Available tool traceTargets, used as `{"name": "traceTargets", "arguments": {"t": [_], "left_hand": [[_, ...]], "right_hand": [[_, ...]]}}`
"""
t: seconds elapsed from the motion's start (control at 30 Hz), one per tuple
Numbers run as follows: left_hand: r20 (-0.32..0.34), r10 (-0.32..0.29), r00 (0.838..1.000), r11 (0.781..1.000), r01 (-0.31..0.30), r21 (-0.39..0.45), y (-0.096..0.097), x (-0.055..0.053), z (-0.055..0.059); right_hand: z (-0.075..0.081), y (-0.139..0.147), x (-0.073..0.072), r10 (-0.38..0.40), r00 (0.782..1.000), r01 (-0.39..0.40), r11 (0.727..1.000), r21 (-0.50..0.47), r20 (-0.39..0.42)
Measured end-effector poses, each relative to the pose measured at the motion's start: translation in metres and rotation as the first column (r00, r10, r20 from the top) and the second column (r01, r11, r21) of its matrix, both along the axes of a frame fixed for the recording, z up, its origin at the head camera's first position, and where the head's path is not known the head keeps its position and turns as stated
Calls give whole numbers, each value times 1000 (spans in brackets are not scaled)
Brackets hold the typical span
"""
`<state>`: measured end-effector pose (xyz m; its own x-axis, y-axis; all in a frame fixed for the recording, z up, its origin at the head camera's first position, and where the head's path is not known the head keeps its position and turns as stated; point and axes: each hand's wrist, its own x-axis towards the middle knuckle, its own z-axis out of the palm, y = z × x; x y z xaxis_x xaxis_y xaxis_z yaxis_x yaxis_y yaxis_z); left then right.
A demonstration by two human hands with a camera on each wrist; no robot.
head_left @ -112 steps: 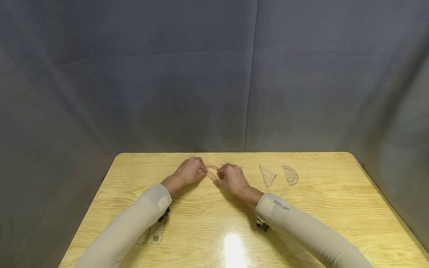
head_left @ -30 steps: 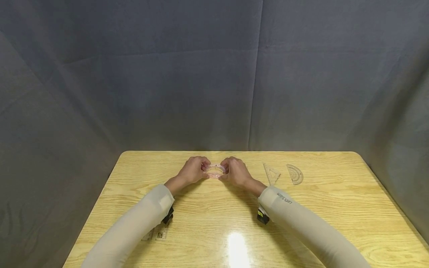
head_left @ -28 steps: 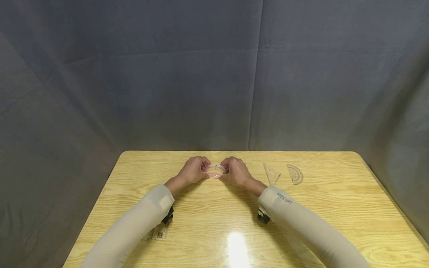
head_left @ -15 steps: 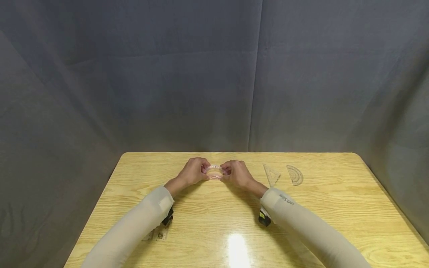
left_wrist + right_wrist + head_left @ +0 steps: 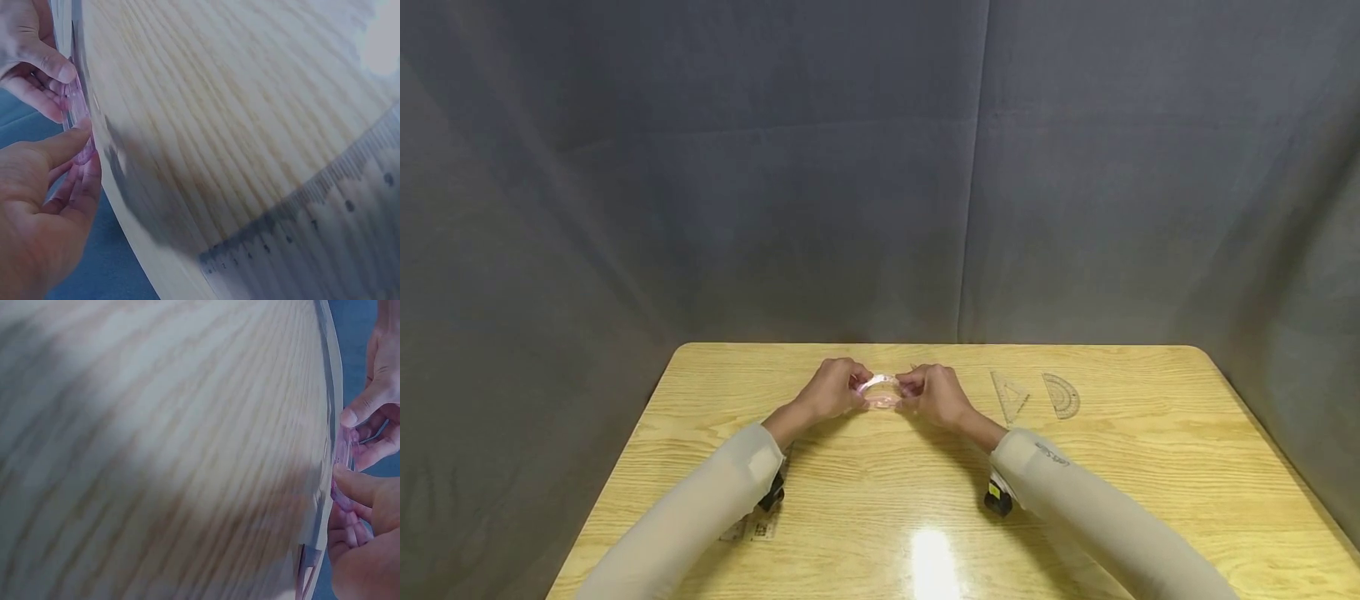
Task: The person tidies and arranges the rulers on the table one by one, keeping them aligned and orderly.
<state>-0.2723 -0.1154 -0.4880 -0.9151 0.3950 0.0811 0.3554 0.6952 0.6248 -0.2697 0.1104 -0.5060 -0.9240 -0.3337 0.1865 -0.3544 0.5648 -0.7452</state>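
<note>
A transparent pink protractor [image 5: 883, 402] is held between both hands near the table's far edge, arc side away from me. My left hand [image 5: 832, 389] pinches its left end, with the thumb on the near side. At the other end my right hand [image 5: 938, 397] pinches it the same way. In the left wrist view the pink protractor [image 5: 78, 106] sits edge-on between the two hands' fingers. Also in the right wrist view, the protractor [image 5: 342, 453] lies between thumbs and fingertips. Parts of both ends are hidden by the fingers.
Right of my right hand lie a clear set square [image 5: 1011, 397] and a clear protractor [image 5: 1062, 396]. A clear ruler [image 5: 312, 231] lies under my left forearm, partly hidden. The wooden table [image 5: 880, 483] meets a grey curtain [image 5: 820, 208] behind.
Earlier the protractor was tilted between the hands; now its straight edge faces me and both hands grip its ends. Over the last second it has tilted slightly and catches more glare.
</note>
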Motion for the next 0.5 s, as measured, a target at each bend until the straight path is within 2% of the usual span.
{"name": "traceTargets", "arguments": {"t": [0.2, 0.4, 0.5], "left_hand": [[-9, -24, 1000, 1000, 24, -2, -2, 7, 2], [-24, -44, 999, 999, 44, -2, -5, 14, 4], [-24, -52, 998, 999, 52, -8, -6, 19, 6]], "right_hand": [[1, -1, 6, 19, 1000, -19, 1000, 7, 11], [1, 0, 11, 59, 997, -57, 998, 32, -51], [1, 0, 14, 77, 995, -74, 996, 47, -57]]}}
